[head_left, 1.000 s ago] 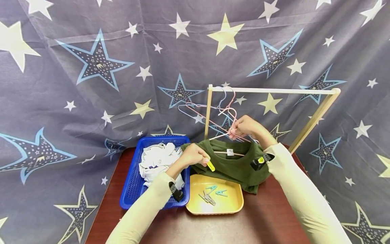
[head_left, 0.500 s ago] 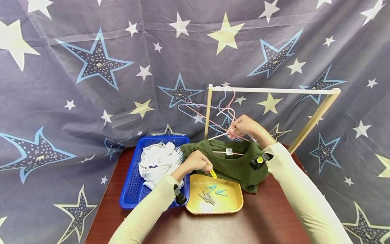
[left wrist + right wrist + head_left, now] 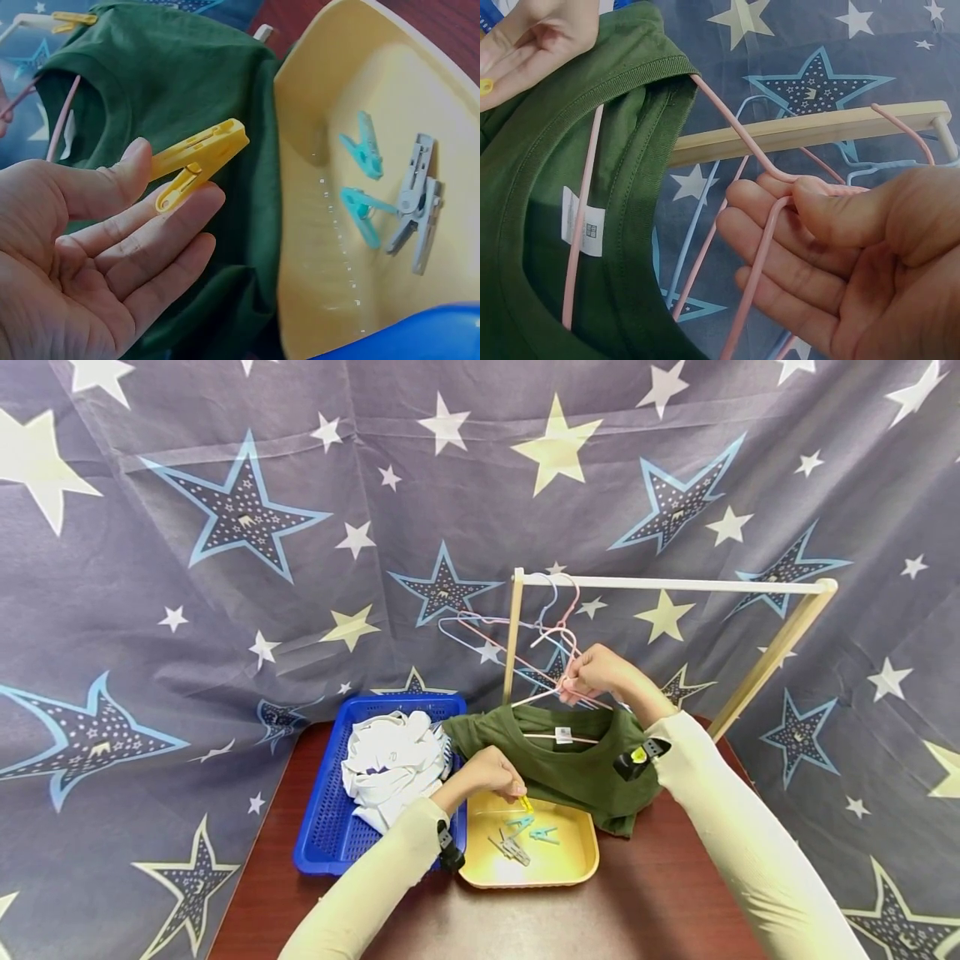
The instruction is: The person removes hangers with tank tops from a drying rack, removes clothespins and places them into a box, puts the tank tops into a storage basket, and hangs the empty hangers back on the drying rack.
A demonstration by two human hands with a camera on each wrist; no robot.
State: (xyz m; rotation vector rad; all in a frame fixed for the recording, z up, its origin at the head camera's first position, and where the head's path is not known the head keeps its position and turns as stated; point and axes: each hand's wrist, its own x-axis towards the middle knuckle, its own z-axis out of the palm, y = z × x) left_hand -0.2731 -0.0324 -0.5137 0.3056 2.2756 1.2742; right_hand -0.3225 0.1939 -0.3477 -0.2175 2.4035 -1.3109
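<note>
My left hand [image 3: 495, 774] pinches a yellow clothespin [image 3: 201, 157] between thumb and fingers, over the back left of the yellow tray [image 3: 566, 870]. Two light-blue clothespins [image 3: 365, 146] and several grey clothespins [image 3: 415, 199] lie in that tray. My right hand [image 3: 596, 675] grips a pink hanger [image 3: 754, 281] just under its hook. A dark green shirt [image 3: 581, 777] hangs on this hanger, its white label [image 3: 583, 225] showing inside the neck. Another yellow clothespin [image 3: 75, 21] sits at the shirt's far shoulder in the left wrist view.
A blue basket [image 3: 318, 827] with white clothes [image 3: 393, 760] stands left of the tray. Behind the shirt, a rack with a white rail [image 3: 675, 582] and wooden posts [image 3: 776, 656] carries a blue hanger [image 3: 465, 639] and a second pink hanger [image 3: 576, 597]. Star-patterned cloth hangs behind.
My left hand has moved down and slightly right with the yellow clothespin, from in front of the shirt to over the tray. The right hand and the hanger have hardly shifted.
</note>
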